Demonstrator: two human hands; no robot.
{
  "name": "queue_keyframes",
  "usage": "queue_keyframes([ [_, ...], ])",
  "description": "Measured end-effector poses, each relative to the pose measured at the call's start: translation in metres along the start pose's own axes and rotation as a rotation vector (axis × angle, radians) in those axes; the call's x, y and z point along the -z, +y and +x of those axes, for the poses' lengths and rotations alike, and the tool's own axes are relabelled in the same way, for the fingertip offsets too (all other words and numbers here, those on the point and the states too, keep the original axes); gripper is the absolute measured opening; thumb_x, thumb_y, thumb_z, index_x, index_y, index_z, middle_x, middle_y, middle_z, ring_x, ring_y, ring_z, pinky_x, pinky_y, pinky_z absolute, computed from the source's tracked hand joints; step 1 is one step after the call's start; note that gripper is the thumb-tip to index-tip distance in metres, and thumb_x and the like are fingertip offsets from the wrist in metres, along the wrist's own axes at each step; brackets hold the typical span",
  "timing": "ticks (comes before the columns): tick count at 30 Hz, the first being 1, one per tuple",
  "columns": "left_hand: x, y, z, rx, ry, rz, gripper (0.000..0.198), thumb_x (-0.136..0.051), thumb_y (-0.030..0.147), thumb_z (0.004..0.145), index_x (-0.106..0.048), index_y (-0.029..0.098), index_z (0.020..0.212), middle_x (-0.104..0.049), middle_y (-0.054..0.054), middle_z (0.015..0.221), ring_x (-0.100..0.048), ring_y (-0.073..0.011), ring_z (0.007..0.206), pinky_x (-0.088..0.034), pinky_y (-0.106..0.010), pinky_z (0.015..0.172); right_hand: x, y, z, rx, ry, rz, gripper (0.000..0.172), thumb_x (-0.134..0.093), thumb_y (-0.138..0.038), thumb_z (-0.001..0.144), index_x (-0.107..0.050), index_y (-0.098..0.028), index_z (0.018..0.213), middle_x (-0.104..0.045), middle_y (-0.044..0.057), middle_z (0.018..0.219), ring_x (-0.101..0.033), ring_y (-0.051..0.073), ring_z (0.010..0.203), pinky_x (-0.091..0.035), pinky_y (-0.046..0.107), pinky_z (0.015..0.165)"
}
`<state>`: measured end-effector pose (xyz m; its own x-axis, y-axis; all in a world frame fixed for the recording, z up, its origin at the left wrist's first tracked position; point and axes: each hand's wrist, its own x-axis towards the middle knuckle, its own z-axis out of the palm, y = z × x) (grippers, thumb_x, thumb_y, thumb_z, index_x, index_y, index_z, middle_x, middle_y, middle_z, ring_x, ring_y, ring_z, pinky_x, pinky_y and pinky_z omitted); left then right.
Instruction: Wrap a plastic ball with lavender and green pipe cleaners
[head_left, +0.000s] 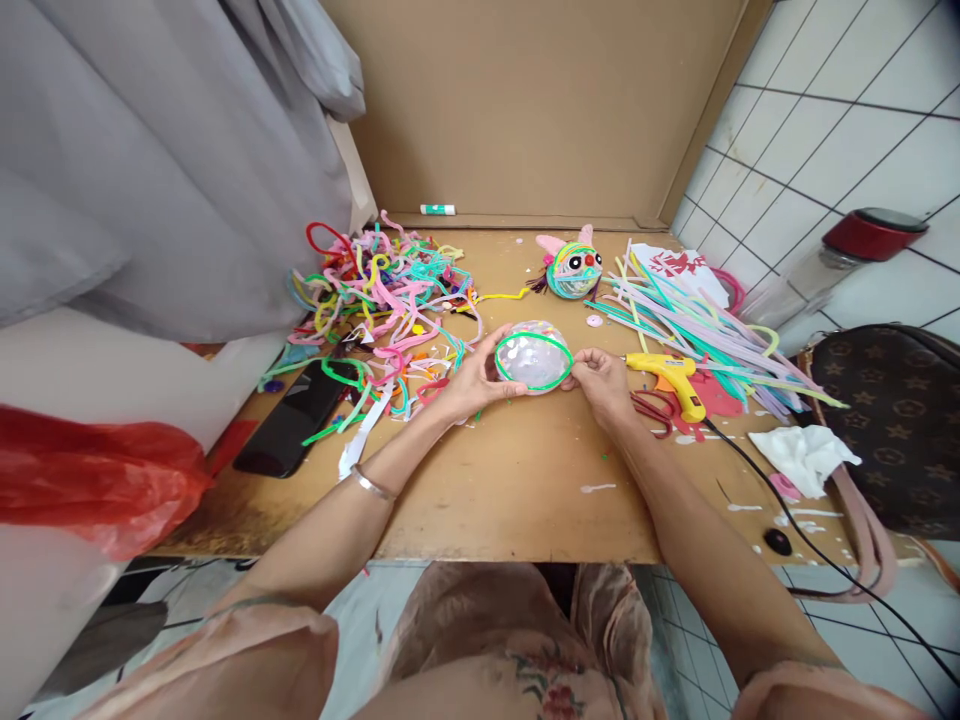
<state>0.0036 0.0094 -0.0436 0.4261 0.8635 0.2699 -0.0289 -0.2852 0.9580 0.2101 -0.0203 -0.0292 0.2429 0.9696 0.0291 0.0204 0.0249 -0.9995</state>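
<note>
A clear, rounded plastic shell (534, 362) is in front of me above the wooden table, with a green pipe cleaner (534, 336) running around it in an eye-shaped outline. My left hand (484, 378) grips the shell from its left side, thumb along the lower edge. At the right corner of the green outline, the fingertips of my right hand (602, 382) are pinched together on the pipe cleaner. Behind the shell sits a decorated ball (574, 272) with pink ears, round eyes and a red nose. A yellow hot glue gun (667, 372) lies just right of my right hand.
Tangled pipe cleaners (382, 290) cover the left side, beside a black phone (289, 420). Straight pipe cleaners (694, 325) lie at the right, near red-handled scissors (654, 412), a white tissue (804, 458) and a brown bag (885, 430). The glue gun's cord (780, 500) crosses the table's right side.
</note>
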Motion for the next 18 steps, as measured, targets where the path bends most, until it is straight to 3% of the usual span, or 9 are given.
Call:
queue_keyframes([
  [5,0.001,-0.007,0.002,-0.035,0.023,-0.029,0.107,-0.09,0.046,0.056,-0.039,0.022,0.147,-0.042,-0.016,0.155,-0.041,-0.0339,0.144,-0.038,-0.049,0.118,0.005,-0.003,0.001,0.03,-0.044,0.022,0.016,-0.07,-0.03,0.057,-0.061,-0.02,0.066,-0.062,-0.005,0.053,-0.059,0.011,0.048,-0.053,0.024,0.054],
  [14,0.003,0.004,0.002,0.024,0.079,-0.035,0.112,-0.09,0.05,0.053,-0.036,0.021,0.147,-0.039,-0.02,0.156,-0.043,-0.0361,0.142,-0.041,-0.051,0.115,0.008,-0.011,-0.002,0.022,-0.195,0.043,0.032,-0.074,-0.045,0.066,-0.06,-0.021,0.081,-0.067,-0.002,0.07,-0.069,0.015,0.067,-0.061,0.035,0.074],
  [18,0.002,0.004,0.002,0.025,0.076,-0.043,0.114,-0.091,0.051,0.05,-0.035,0.021,0.146,-0.042,-0.019,0.153,-0.043,-0.0369,0.142,-0.041,-0.051,0.115,0.007,-0.005,-0.001,0.102,-0.175,-0.066,0.035,-0.076,-0.048,0.065,-0.059,-0.021,0.078,-0.066,-0.002,0.069,-0.068,0.016,0.066,-0.058,0.032,0.071],
])
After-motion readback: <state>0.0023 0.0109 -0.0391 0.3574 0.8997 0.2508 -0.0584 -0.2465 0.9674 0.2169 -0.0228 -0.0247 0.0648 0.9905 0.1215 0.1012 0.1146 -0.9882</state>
